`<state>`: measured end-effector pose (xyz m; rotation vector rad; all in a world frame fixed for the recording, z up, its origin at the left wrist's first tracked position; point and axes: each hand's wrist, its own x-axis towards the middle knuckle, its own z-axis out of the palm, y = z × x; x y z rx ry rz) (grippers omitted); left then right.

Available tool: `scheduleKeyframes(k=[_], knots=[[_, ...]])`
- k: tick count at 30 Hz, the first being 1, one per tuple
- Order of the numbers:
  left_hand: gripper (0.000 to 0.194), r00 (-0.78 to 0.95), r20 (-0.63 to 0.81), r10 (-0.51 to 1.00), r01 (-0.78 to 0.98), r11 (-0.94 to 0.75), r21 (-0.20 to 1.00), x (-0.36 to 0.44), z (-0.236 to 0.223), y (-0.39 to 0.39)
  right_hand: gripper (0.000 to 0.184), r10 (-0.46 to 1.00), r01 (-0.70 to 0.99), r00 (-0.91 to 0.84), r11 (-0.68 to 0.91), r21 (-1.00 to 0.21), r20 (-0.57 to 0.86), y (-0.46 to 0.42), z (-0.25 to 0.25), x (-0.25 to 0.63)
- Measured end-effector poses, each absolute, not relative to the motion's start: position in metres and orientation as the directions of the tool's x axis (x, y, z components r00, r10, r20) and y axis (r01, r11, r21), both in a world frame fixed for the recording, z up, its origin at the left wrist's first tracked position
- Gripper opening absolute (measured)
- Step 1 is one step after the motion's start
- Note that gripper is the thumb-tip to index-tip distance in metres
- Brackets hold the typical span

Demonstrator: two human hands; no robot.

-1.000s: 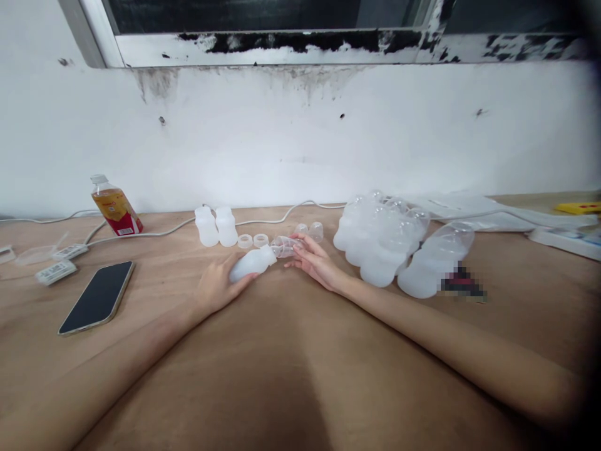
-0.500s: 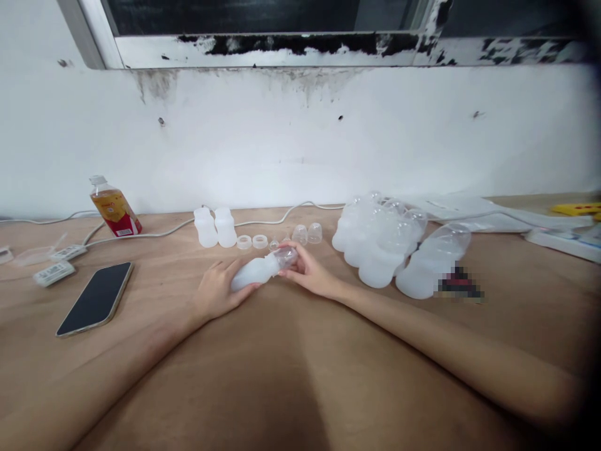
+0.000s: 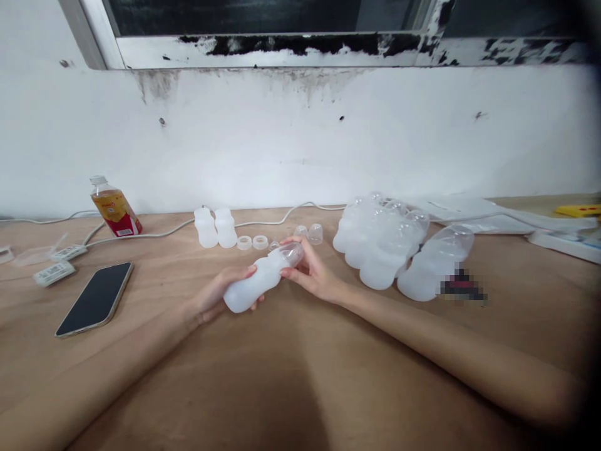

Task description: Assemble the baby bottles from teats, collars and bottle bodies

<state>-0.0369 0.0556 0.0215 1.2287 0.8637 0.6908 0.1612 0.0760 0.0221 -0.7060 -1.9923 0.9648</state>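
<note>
I hold a milky white plastic bottle [image 3: 256,285] tilted above the wooden table [image 3: 291,376]. My left hand [image 3: 216,297] is wrapped round its lower body. The fingers of my right hand [image 3: 314,272] are closed on the clear cap [image 3: 290,254] at the bottle's upper end. Just behind stand two small white bottles [image 3: 216,227], two white rings [image 3: 252,242] and two loose clear caps [image 3: 310,233].
A pile of white bottles in clear wrapping [image 3: 399,247] lies to the right. A dark phone [image 3: 94,297], small white devices [image 3: 54,270] and an orange drink bottle [image 3: 115,208] are at the left. White cables [image 3: 282,216] run along the wall. Plastic bags [image 3: 493,213] lie far right.
The bottle lay on the table a second ago; both hands have lifted and tilted it toward me. My right hand went from touching the cap to closing on it.
</note>
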Motion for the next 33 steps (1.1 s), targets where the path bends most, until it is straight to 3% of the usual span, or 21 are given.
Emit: scheduleKeyframes(k=[2,4,9,14,21,27,33], knots=[[0.039,0.581,-0.201,0.789,-0.048,0.280,0.959,-0.040,0.018,0.056,0.036,0.729,0.196,-0.567,0.571,-0.797,0.383,0.073,0.032,0.162],[0.040,0.614,-0.183,0.767,-0.053,0.272,0.961,-0.042,0.015,0.057,0.039,0.702,0.305,-0.598,0.646,-0.700,0.387,0.069,0.046,0.164],[0.032,0.469,0.043,0.882,-0.054,-0.020,0.998,-0.037,0.006,0.063,0.040,0.662,0.585,-0.642,0.749,-0.312,0.386,0.063,0.085,0.175],[0.030,0.301,0.086,0.950,-0.019,-0.084,0.996,-0.038,-0.005,0.072,0.042,0.789,0.860,-0.475,0.509,0.018,0.389,0.080,0.095,0.196],[0.027,0.368,0.078,0.927,0.081,-0.116,0.990,-0.037,-0.004,0.068,0.039,0.775,0.902,-0.408,0.259,0.346,0.483,0.106,0.086,0.211],[0.029,0.356,0.065,0.932,0.126,-0.117,0.985,-0.037,-0.002,0.068,0.038,0.812,0.913,-0.294,0.082,0.399,0.504,0.105,0.083,0.212],[0.028,0.367,0.086,0.926,0.174,-0.159,0.972,-0.038,-0.006,0.071,0.032,0.816,0.935,-0.264,0.086,0.343,0.514,0.109,0.081,0.219]])
